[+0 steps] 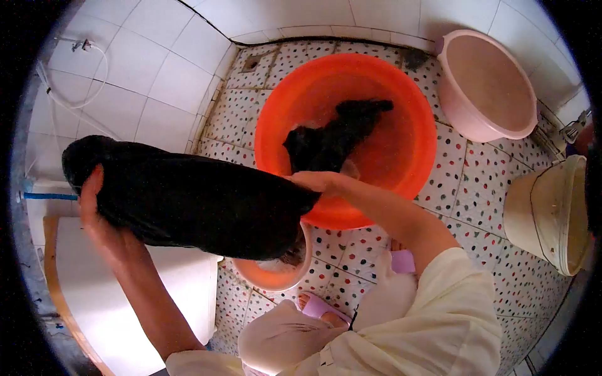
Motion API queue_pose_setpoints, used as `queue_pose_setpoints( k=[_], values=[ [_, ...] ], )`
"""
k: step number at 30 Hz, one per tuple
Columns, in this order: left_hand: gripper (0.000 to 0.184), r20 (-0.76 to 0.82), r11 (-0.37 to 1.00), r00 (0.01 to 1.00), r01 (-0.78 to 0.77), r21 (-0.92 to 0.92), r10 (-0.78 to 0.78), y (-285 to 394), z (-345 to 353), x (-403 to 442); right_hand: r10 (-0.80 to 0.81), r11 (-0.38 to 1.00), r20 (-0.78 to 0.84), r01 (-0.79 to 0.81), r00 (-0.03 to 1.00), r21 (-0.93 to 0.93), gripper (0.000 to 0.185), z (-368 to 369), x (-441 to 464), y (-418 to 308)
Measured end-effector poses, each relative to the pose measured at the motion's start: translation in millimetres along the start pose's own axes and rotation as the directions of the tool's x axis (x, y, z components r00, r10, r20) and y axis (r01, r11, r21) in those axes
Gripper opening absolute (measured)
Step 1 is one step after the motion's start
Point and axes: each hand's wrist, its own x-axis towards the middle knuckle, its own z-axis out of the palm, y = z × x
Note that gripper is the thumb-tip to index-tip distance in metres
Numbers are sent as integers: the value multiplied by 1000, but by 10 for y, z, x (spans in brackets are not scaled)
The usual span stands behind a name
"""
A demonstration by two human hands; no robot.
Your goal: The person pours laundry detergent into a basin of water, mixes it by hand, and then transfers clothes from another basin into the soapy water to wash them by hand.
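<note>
We find the dark cloth (194,194) at nine o'clock, raised between both hands, its lower corner over the small basin (276,286) at seven. The left hand (103,213) is closed on its outer end; the right hand (316,182), near the dial's centre, grips the upper edge. We advise supporting both ends evenly, with the span clear of the basin's rim. The cloth is near black, long and broad, draped in shallow folds; dim light prevents us confirming wetness. More dark fabric (332,139) lies in the orange tub (424,169) at one o'clock.
</note>
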Motion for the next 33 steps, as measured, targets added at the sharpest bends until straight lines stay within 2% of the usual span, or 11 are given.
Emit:
queue_pose_setpoints(
  k=[8, 13, 17, 20, 23, 24, 25, 26, 28, 31, 33],
  values=[
    [39, -106, 983, 977, 178, -52, -183, -488, -520, 435, 162, 959, -135, -189, 977, -211, 59, 18, -728, -217],
    [33, -94, 972, 975, 187, -145, -202, -891, -811, 474, 3, 535, -366, -311, 930, -786, 75, -268, -1001, 94],
    [36, -131, 939, 947, 259, -225, -293, -1229, -1044, 476, 26, 602, -286, -243, 958, -760, 71, -40, -1291, -387],
    [39, -234, 926, 905, 306, -222, -355, -1643, -1285, 500, -310, 524, -477, -270, 823, -808, 54, -25, -1319, -677],
    [39, -41, 863, 990, -97, 496, 135, -2221, -1464, 371, -672, 468, -390, -47, 630, -883, 47, -36, -1233, -1177],
    [40, 5, 837, 989, -130, 532, 150, -2328, -1395, 263, -723, 438, -360, -12, 590, -899, 47, 26, -1178, -1377],
    [41, 12, 859, 993, -108, 500, 117, -2398, -1295, 154, -772, 401, -325, 22, 546, -916, 48, 109, -1103, -1596],
    [43, -103, 989, 985, 142, 41, -137, -2576, -1196, 153, -834, 346, -268, 79, 482, -935, 45, 166, -1010, -1804],
    [48, -110, 893, 890, 449, 30, -443, -2477, -855, -80, -883, 274, -198, 124, 426, -954, 43, 383, -903, -2170],
    [58, 295, 747, 740, 655, -114, -604, -3018, -747, -182, -870, 364, -263, 183, 417, -913, 40, 768, -843, -2662],
    [67, 367, 702, 706, 691, -170, -606, -2973, -470, -328, -797, 427, -201, 296, 570, -855, 42, 946, -841, -2915]
  ],
)
